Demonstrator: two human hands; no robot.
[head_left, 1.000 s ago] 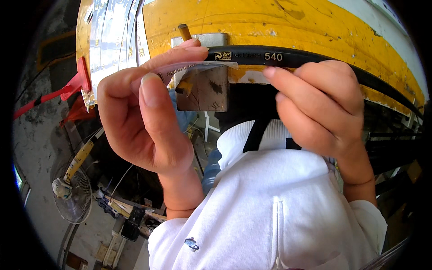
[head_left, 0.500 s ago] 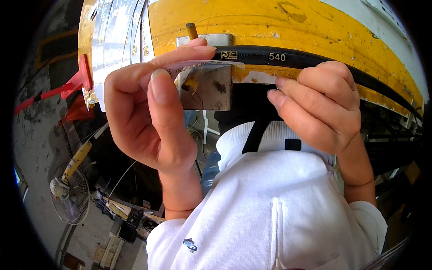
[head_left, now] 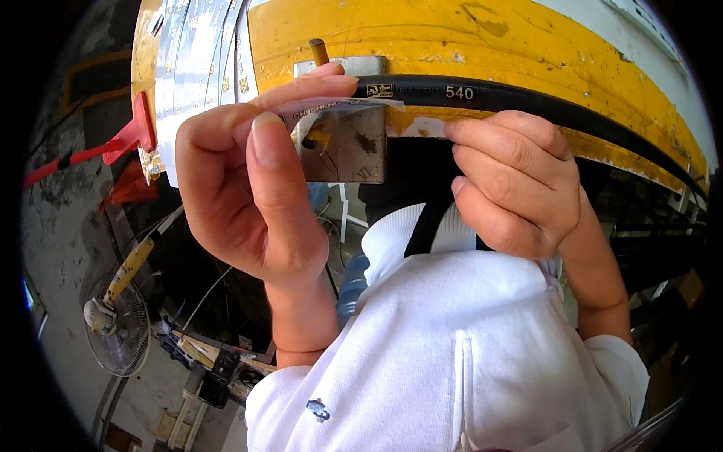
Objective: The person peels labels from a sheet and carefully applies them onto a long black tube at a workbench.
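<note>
Pinching clear strip (head_left: 339,108) in left hand (head_left: 248,188) | right hand (head_left: 512,181) just beside, on black hose (head_left: 527,98)

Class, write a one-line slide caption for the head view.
Left hand pinches a thin strip against a metal bracket while right hand grips the black hose.

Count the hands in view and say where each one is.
2. The left hand pinches a thin strip over the metal bracket. The right hand grips the black hose against the yellow beam. No others are visible.
</note>
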